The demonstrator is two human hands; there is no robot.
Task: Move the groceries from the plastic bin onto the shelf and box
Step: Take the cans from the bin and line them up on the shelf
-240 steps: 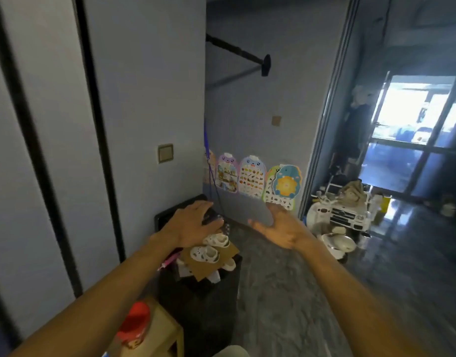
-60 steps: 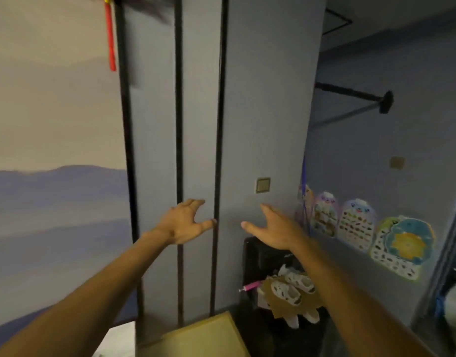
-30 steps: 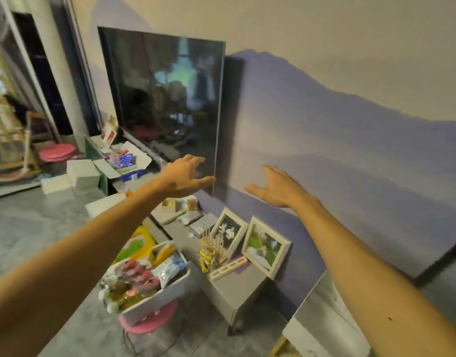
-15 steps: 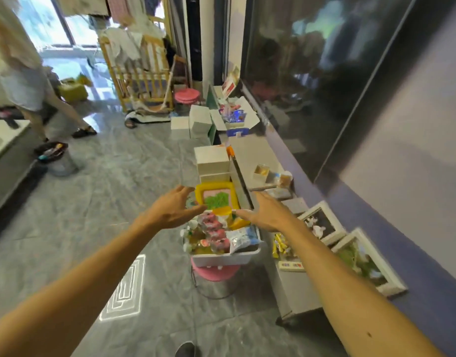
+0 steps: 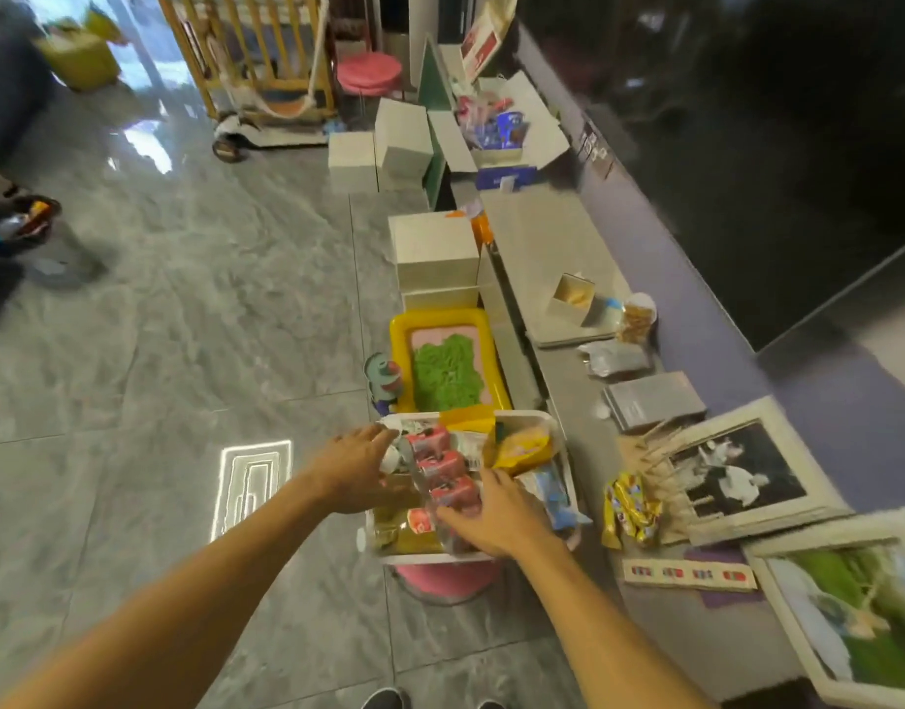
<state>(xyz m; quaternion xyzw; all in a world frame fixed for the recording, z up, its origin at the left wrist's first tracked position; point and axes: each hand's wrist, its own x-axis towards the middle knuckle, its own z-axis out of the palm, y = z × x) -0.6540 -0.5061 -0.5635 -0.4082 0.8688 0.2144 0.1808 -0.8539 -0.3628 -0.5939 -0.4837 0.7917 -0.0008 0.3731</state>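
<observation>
With the plastic bin (image 5: 425,558) raised on a pink stool (image 5: 448,580) beside the shelf (image 5: 542,237), seemingly for easy transfer, the left hand (image 5: 350,470), fingers loosely straight, touches the wrapped pack of red drinks (image 5: 443,468) inside it, while the right hand (image 5: 496,519) covers the pack's near end, grip unclear.

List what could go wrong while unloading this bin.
1. The plastic bin sits on a small pink stool and overhangs it; pulling on one side could tip it.
2. The wrapped pack of red-topped bottles may drag the yellow bag out.
3. The blue packet at the bin's right edge could slip off.
</observation>
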